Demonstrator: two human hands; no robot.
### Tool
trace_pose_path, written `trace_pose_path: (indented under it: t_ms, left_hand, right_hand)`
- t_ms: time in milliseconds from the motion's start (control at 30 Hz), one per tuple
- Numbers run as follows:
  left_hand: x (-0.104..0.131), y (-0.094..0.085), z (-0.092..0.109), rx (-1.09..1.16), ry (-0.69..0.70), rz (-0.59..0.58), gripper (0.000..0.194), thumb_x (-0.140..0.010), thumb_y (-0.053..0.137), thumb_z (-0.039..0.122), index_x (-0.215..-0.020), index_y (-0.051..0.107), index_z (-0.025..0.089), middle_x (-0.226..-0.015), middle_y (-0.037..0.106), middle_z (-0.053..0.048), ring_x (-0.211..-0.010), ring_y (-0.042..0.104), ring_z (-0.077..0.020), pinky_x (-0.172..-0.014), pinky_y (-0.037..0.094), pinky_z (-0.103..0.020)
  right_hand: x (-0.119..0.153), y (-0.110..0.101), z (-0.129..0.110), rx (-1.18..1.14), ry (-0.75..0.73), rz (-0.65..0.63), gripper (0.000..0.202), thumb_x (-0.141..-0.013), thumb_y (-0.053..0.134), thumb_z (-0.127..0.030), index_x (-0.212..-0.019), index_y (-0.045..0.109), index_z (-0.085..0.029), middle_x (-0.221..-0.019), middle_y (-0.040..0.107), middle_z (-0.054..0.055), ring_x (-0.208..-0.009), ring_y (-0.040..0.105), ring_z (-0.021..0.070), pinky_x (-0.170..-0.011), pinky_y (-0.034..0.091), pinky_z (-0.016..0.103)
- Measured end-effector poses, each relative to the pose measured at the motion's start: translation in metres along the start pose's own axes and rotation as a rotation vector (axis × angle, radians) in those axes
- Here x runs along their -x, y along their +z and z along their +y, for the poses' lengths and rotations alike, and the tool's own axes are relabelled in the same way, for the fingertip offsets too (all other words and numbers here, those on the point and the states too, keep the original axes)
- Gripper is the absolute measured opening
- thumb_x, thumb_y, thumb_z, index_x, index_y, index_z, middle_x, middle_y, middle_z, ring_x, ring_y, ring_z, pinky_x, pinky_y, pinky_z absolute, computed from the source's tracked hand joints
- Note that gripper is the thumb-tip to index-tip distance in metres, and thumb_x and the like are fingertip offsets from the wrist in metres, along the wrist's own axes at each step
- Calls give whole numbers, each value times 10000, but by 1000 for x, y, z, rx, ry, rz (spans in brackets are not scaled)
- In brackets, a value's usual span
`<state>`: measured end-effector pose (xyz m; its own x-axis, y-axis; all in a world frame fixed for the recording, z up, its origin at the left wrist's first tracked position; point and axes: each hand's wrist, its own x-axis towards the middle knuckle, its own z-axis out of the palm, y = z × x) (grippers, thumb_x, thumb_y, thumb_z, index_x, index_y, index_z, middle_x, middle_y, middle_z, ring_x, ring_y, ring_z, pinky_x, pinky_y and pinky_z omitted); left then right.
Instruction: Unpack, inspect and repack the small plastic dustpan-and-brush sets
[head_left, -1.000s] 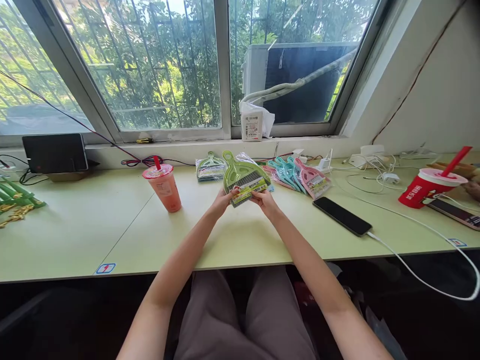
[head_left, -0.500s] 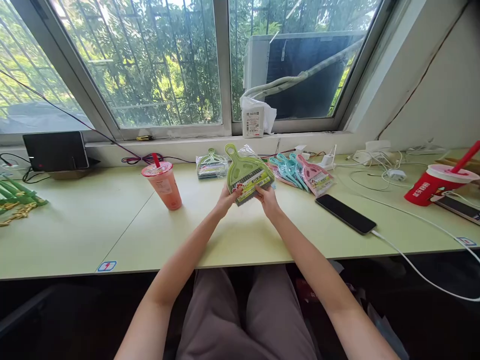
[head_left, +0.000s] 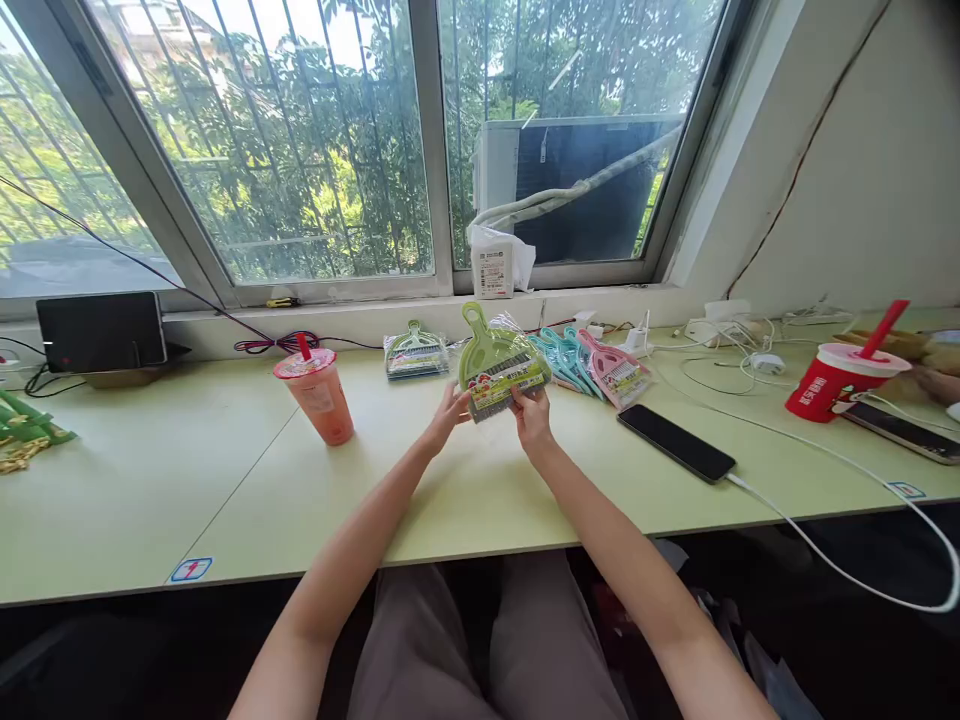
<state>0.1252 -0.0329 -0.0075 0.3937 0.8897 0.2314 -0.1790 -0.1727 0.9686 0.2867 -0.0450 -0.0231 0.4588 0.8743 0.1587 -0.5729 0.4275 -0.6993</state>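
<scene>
A green dustpan-and-brush set in clear plastic [head_left: 501,368] is raised over the desk, tilted, its looped handle pointing up. My right hand [head_left: 531,415] grips its lower right edge, thumb in front. At its lower left edge, my left hand [head_left: 448,415] has its fingers apart, beside or lightly touching the wrapper. Another wrapped green set [head_left: 415,350] lies behind on the left. To the right are wrapped blue sets [head_left: 568,358] and a pink set [head_left: 613,368], overlapping on the desk.
A pink drink cup [head_left: 321,400] stands on the left, a red cup [head_left: 840,380] at far right. A black phone [head_left: 676,442] with a white cable lies right of my hands. A dark tablet [head_left: 103,332] leans at back left.
My left hand has loosened its fingers from the green set, which my right hand still holds. The camera view has shifted, so the desk sits lower in it.
</scene>
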Motion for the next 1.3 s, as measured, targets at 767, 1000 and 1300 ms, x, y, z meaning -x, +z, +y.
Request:
trace_pose_path:
  t_ms: [767,1000,1300]
  left_hand:
    - [12,6,15,56,-13,51,661,-661,779,487,-1157,523,132,-864,729,-82,-587,690,-216,-505,568,-313]
    - [11,8,10,23,-12,29,693,-697,746,498,-1239,520,130,-1018,718,-131,-583,683,-205,-534,581,-354]
    - [15,0,10,-61,-183,-91,578,-740,734,458,-1164,606,87,-855,746,-144,-657,721,-239,-583,584,-319]
  right_hand:
    - [0,-1,-1,145,121,-225,423,-668,759,-322,-1019,533,-254,-1020,699,-5,-874,679,169,-749,596,314]
    - [-1,0,0,140,115,-215,611,-570,820,-198,-1105,531,-263,-1003,706,-2,-991,668,214,-827,592,371]
    - [-1,-7,2,164,105,-161,573,-521,847,-200,-1002,536,-234,-944,697,-3,-940,677,208,-802,607,368]
